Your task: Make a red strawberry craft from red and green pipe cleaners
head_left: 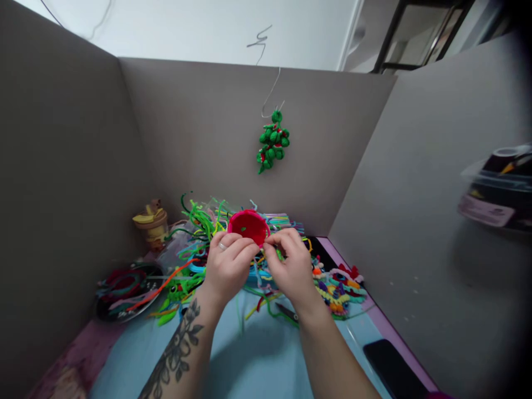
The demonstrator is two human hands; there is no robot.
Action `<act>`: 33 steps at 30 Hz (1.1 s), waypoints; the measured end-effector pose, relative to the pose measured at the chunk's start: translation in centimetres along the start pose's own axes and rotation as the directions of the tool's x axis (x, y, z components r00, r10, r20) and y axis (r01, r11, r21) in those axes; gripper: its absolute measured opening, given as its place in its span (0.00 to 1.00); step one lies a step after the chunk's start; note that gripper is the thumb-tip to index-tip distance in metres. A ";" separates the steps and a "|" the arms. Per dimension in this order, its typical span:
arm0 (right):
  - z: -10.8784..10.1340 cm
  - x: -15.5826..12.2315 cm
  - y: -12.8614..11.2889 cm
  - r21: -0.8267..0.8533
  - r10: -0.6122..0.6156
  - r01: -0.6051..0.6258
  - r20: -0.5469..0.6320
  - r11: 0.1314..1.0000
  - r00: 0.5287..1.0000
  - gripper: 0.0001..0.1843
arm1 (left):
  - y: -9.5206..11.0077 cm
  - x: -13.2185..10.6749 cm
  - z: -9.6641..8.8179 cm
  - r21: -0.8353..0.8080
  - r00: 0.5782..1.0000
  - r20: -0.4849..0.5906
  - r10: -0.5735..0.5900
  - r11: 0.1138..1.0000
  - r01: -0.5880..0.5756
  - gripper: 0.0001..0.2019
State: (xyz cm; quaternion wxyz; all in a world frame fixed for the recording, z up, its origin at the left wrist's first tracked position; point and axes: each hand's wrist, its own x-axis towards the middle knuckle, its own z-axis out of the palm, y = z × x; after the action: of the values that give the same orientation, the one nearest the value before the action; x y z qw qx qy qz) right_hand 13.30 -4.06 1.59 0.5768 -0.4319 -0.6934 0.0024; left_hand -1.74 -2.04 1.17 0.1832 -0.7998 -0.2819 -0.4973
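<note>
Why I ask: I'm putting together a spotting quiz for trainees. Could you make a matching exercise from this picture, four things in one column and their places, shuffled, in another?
Things
1. Red cup-shaped piece
2. Green ornament
3. Black phone
4. Clear container

Places
A. Lying flat at the near right
B. At the fingertips of the left hand and the right hand
C. Up against the right panel
D. Hanging from a wire before the back panel

Right pairs: 1-B, 2-D, 3-A, 4-C
</note>
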 end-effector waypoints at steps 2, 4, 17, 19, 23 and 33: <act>-0.1 0.0 0.1 -0.009 0.002 -0.002 -0.027 1.000 1.000 0.07 | 0.2 0.1 0.3 -0.138 0.990 0.001 -0.144 0.980 0.143 0.07; -0.3 0.1 0.3 -0.042 -0.009 0.007 -0.040 0.999 0.999 0.09 | 0.4 0.3 0.3 -0.300 0.952 0.048 -0.304 0.904 0.304 0.05; -1.2 0.6 0.9 0.310 0.115 -0.171 0.190 0.935 0.975 0.09 | 0.1 0.4 -0.1 -0.612 0.707 0.532 -0.467 0.365 0.702 0.10; -1.0 0.5 0.9 0.316 0.139 -0.194 0.189 0.929 0.972 0.09 | 0.1 0.4 0.0 -0.597 0.673 0.595 -0.440 0.319 0.736 0.10; -0.6 0.5 0.7 0.310 0.146 -0.191 0.161 0.932 0.976 0.09 | 0.1 0.5 0.0 -0.564 0.626 0.651 -0.429 0.278 0.778 0.09; 0.1 0.1 0.4 0.362 0.185 -0.238 0.176 0.901 0.967 0.09 | 0.1 0.5 -0.7 -0.537 0.659 0.631 -0.408 0.384 0.751 0.08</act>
State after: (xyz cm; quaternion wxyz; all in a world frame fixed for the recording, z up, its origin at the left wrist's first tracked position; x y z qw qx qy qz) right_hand 13.44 -3.69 1.47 0.5968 -0.3835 -0.6665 0.2293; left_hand -2.03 -2.39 1.94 -0.4265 -0.7222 -0.3417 -0.4241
